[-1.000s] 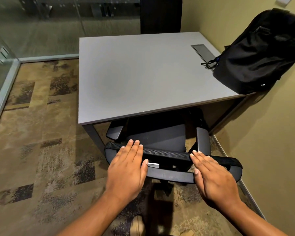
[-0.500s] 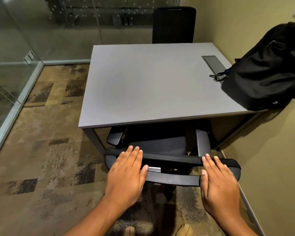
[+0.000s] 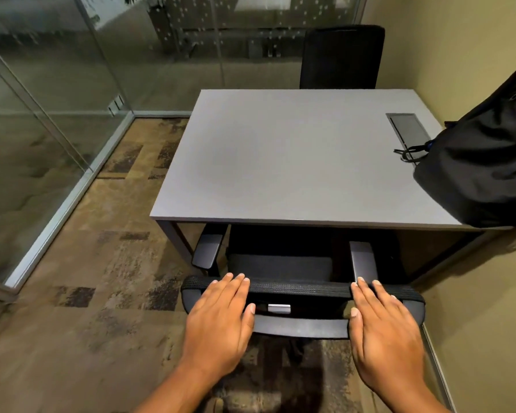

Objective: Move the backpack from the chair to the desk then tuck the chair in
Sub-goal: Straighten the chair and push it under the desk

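Hands lie flat with fingers spread, left hand (image 3: 218,326) and right hand (image 3: 385,332) resting on the chair (image 3: 298,289) backrest's top edge; its seat sits under the worktop (image 3: 280,162). Backpack (image 3: 483,162) rests at the worktop's right edge, contents hidden.

Small glass-walled office room with patterned carpet

Glass partitions (image 3: 57,93) in metal frames close the left and far sides, reflecting the room dimly. A plain yellow-green wall (image 3: 486,308) runs along the right. The carpet (image 3: 96,293) is brown and tan with dark blotchy patches. A second black chair (image 3: 341,56) stands at the far side. Light is soft and even, without hard shadows.
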Tool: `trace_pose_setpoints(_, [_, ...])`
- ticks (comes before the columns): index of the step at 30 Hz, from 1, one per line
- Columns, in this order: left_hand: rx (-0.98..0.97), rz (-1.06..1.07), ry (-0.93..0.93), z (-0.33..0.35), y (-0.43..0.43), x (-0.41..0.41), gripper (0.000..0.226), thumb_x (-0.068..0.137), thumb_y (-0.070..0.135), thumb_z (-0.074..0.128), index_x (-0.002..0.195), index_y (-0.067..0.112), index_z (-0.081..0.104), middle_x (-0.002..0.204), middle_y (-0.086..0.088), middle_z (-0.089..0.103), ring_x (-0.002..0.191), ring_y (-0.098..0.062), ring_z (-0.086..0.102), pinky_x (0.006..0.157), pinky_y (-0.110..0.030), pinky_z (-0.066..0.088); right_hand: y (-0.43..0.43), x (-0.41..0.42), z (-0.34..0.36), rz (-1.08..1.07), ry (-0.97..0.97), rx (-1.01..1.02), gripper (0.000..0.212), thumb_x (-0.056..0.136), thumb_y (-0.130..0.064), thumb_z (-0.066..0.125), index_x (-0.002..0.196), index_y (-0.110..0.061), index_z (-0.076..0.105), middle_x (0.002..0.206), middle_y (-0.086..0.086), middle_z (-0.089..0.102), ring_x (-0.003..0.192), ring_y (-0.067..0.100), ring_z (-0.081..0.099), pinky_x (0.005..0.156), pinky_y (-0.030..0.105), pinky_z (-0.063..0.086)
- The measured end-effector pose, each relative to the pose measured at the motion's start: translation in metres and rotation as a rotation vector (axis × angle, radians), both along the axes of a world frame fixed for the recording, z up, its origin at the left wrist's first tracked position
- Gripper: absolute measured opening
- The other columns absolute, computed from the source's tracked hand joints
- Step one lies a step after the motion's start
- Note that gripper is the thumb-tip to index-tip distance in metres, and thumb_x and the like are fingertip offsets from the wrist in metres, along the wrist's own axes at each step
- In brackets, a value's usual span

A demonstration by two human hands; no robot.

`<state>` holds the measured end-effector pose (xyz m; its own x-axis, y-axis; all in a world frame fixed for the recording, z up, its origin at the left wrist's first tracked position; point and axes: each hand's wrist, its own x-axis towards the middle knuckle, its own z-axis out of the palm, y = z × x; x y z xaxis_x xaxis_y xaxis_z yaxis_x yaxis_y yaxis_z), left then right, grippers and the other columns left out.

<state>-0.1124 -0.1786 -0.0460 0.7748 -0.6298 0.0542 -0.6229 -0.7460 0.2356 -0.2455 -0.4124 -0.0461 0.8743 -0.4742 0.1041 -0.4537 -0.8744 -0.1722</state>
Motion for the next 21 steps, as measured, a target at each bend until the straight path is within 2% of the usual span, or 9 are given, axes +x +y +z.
trace_pose_setpoints(6, [-0.004,0.013,-0.008,0.003,-0.015,-0.005,0.050,0.097,0.039,0.033,0.132,0.012,0.057,0.135,-0.002,0.061,0.130,-0.019,0.050,0.111,-0.033,0.028,-0.020,0.001,-0.005,0.036,-0.042,-0.001,0.053,0.094,-0.036,0.027,0.132,-0.013,0.056,0.137,0.002,0.056,0.134,0.021,0.045,0.106,0.044,0.038])
trace_pose_setpoints(11, [-0.012,0.005,-0.015,0.006,-0.018,0.007,0.050,0.098,0.040,0.032,0.133,0.014,0.056,0.135,0.000,0.060,0.130,-0.017,0.050,0.111,-0.035,0.035,-0.023,0.012,-0.007,0.043,-0.037,0.005,0.055,0.095,-0.038,0.023,0.132,-0.013,0.054,0.138,0.001,0.056,0.134,0.018,0.043,0.107,0.041,0.035])
trace_pose_setpoints(21, [-0.031,-0.041,-0.024,0.003,-0.032,0.055,0.051,0.098,0.041,0.031,0.130,0.012,0.059,0.131,-0.002,0.063,0.127,-0.019,0.053,0.109,-0.038,0.039,-0.028,0.051,-0.001,-0.006,-0.040,0.002,0.056,0.094,-0.036,0.023,0.131,-0.012,0.056,0.136,0.002,0.057,0.133,0.016,0.043,0.106,0.038,0.035])
